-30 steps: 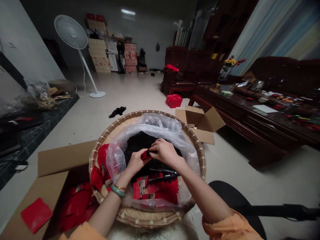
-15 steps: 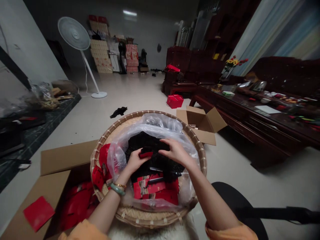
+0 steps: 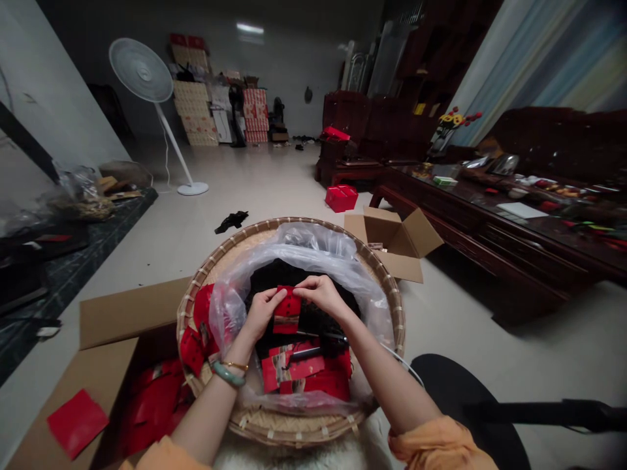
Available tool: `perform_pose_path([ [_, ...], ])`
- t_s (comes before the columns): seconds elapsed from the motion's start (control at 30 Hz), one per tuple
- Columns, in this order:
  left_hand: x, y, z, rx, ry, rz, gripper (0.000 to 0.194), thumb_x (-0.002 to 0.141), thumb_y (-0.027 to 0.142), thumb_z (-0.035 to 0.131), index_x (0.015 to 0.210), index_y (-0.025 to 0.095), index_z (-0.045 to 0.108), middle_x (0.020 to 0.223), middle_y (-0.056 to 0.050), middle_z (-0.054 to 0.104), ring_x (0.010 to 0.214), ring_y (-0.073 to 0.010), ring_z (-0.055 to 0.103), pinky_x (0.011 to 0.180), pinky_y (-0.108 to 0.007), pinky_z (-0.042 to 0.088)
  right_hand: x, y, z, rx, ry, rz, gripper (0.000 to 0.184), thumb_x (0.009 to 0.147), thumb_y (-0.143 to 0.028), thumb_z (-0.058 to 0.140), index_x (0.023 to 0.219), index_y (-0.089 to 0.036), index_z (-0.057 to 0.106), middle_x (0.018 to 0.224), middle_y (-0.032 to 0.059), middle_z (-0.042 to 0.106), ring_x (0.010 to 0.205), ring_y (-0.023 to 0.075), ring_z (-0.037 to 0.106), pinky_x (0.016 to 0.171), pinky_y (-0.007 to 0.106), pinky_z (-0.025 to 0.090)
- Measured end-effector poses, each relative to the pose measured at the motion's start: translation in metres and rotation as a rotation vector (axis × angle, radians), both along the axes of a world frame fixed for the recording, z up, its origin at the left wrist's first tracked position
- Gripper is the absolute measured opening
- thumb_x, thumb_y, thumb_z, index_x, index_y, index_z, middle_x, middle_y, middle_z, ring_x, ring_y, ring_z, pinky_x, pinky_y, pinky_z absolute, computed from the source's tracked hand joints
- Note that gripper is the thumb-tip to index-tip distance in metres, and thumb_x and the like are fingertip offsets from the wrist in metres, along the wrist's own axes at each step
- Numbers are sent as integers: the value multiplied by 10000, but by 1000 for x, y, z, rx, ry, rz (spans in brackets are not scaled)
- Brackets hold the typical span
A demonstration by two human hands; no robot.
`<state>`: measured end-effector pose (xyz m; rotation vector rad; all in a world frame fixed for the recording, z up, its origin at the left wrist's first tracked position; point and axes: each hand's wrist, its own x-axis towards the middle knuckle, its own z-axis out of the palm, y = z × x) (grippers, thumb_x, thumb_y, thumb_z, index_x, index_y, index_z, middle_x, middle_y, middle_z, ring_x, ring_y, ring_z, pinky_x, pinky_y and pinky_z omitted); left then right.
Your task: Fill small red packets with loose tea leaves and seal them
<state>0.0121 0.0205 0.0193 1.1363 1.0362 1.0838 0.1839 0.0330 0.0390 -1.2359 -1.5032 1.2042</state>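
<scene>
A small red packet (image 3: 287, 312) with a printed lower band hangs upright between my hands. My left hand (image 3: 262, 314) wears a green bangle and pinches the packet's left upper edge, thumb in front. At its top right corner, my right hand (image 3: 319, 294) is closed on it with thumb and fingertips. Below lie several flat red packets (image 3: 306, 375) and a dark, slim tool (image 3: 308, 353) whose kind I cannot make out. Behind the hands, dark black material (image 3: 279, 271) fills a clear plastic bag (image 3: 313, 251) in a round woven basket (image 3: 274, 427).
Left of the basket stands an open carton (image 3: 110, 365) of red packets, one red packet (image 3: 77, 423) on its flap. Another open carton (image 3: 392, 238) sits beyond, near a long wooden table (image 3: 470, 222). A black round base (image 3: 455, 391) is at right, a white fan (image 3: 192, 188) farther off.
My right hand left the red packet, opening to the right, then came back and took its top corner. The packet, earlier tilted in my left hand, now hangs with its printed face toward me.
</scene>
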Motion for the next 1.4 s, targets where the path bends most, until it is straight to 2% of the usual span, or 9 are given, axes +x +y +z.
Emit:
perform_pose_path([
  [0.13,6,0,1,-113,-156,24,389,611,442,730,784,97,686,621,-37,677,568,-155,615,586,-276,492,-5,1,2,-60,74,-41,256,607,-365,704,714,-133,696,566,-5,613,449,77,465,429,197,365],
  [0.33,8,-2,2,-158,-176,43,333,587,354,770,780,100,672,648,-23,681,538,-106,602,535,-203,470,-7,3,2,-102,70,-23,226,568,-330,729,635,-122,672,487,-26,568,417,60,427,407,185,329],
  [0.53,9,-10,5,-385,-192,-226,459,599,311,776,983,117,616,862,-112,702,708,-235,689,576,-295,536,-11,6,-6,-146,102,-19,254,547,-354,742,633,-125,675,483,-22,586,408,77,466,426,208,377],
  [0.7,9,-8,-4,-437,-220,-152,424,586,256,782,948,116,613,865,-129,705,744,-266,692,527,-279,540,-4,-2,-13,-57,15,-95,299,681,-380,643,841,-134,700,651,19,658,520,119,552,495,240,438],
  [0.8,1,-3,-7,-424,-251,-108,393,620,255,760,958,109,621,969,-162,692,786,-266,688,519,-265,542,13,-25,-19,99,-204,-45,379,755,-367,591,1070,-160,631,834,47,659,702,150,591,625,270,471],
  [0.9,-6,3,-9,-412,-260,-97,384,644,270,744,969,101,629,1014,-180,679,816,-271,684,501,-257,541,25,-56,-28,258,-678,255,597,605,-363,758,1144,-170,590,958,84,625,890,227,561,776,341,454],
  [1.03,-7,6,-11,-392,-260,-79,393,644,273,741,978,96,632,1036,-185,671,828,-273,683,515,-262,548,23,-82,-37,295,-1071,319,653,606,-341,762,1198,-174,542,1051,113,583,955,273,517,799,377,437],
  [1.17,-10,5,-8,-397,-249,-65,414,622,259,754,983,104,624,1058,-186,664,820,-279,684,504,-268,548,28,-81,-35,281,-958,295,526,668,-304,696,1162,-180,564,1026,89,578,950,242,526,796,335,445],
  [1.4,-11,-3,-3,-409,-197,-95,467,569,285,783,974,116,626,1136,-184,631,817,-277,683,529,-289,552,61,-46,-14,200,-500,63,450,719,-346,661,1132,-176,601,1007,75,611,918,212,576,813,329,446],
])
